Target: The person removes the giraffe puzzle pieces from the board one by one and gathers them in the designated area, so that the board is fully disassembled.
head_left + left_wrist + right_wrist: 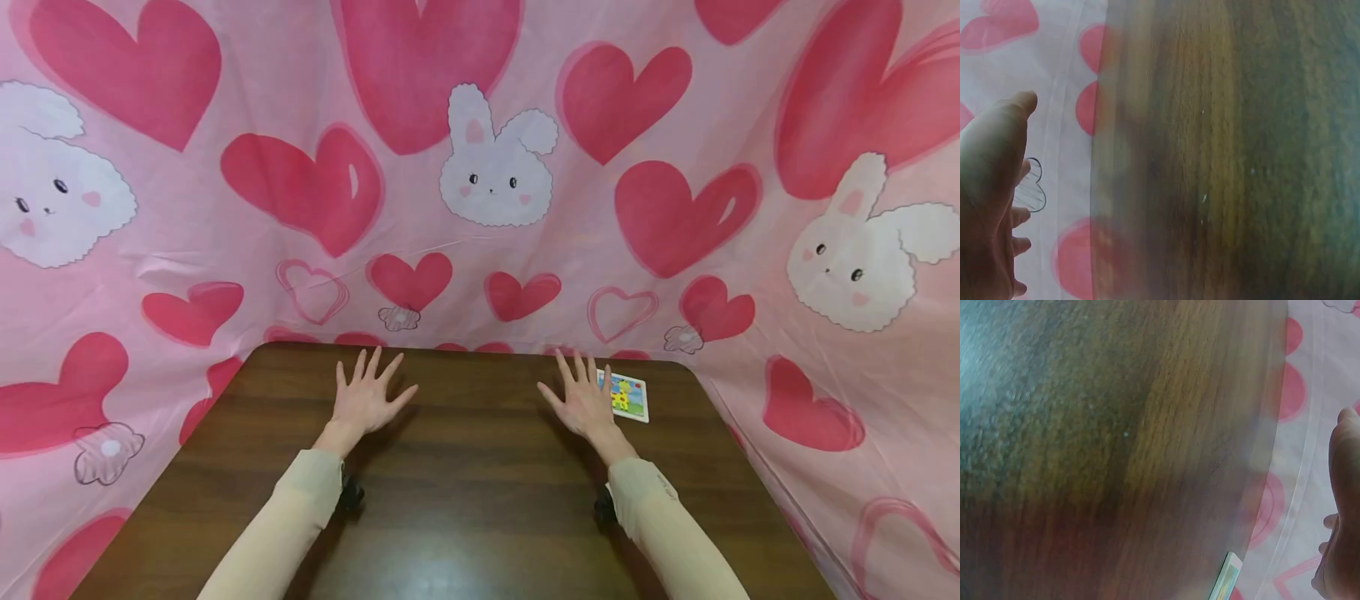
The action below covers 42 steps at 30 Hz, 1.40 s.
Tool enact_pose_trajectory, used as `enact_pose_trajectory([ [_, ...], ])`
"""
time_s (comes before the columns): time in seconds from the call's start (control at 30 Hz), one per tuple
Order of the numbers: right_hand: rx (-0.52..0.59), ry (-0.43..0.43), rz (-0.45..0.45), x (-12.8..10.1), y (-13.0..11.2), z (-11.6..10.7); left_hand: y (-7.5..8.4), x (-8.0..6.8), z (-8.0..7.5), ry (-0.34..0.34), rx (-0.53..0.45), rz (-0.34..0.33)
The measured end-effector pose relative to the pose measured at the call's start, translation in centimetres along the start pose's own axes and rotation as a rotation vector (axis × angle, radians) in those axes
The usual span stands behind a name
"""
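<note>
Both hands reach forward over the dark wooden table, fingers spread and straight, holding nothing. On the left side, my left hand [362, 404] hovers near the table's far edge; the left wrist view shows its thumb [1013, 112] and several fingertips. Toward the far right, my right hand [587, 406] is spread the same way, its outer fingers overlapping a small picture card or puzzle board [628, 397] in the head view. That board has a white border and a yellow giraffe on a blue and green ground. Only its corner [1227, 578] appears in the right wrist view.
The wooden table [480, 483] has a rounded far edge. A pink curtain [465, 242] with hearts and white rabbits hangs behind it and along both sides. Dark wrist cameras, such as the left one [351, 494], sit at each beige sleeve's cuff.
</note>
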State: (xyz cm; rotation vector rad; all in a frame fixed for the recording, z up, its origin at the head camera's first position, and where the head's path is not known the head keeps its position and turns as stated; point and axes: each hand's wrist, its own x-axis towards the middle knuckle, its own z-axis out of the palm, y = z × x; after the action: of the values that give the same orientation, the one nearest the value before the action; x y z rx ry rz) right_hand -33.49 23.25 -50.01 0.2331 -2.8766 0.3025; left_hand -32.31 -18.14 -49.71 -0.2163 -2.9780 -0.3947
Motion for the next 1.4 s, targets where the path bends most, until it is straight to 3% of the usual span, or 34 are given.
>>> enact_pose_trajectory([
  [0.23, 0.110, -0.028, -0.020, 0.3, 0.6, 0.5, 0.8, 0.4, 0.4, 0.001, -0.005, 0.009],
  [0.43, 0.157, -0.059, -0.058, 0.1, 1.8, 1.0, 2.5, 0.6, 1.3, -0.013, -0.022, 0.024],
  [0.73, 0.169, -0.090, -0.018, -0.6, 4.7, 1.3, 7.0, 1.0, 3.2, -0.042, -0.061, 0.097],
  [1.0, 0.148, -0.109, 0.021, -1.2, 7.8, 1.1, 11.1, 1.0, 4.1, -0.092, -0.155, 0.180],
  [1.4, 0.163, -0.163, 0.128, -2.2, 11.6, -0.2, 16.1, 1.3, 5.9, -0.168, -0.116, 0.265],
])
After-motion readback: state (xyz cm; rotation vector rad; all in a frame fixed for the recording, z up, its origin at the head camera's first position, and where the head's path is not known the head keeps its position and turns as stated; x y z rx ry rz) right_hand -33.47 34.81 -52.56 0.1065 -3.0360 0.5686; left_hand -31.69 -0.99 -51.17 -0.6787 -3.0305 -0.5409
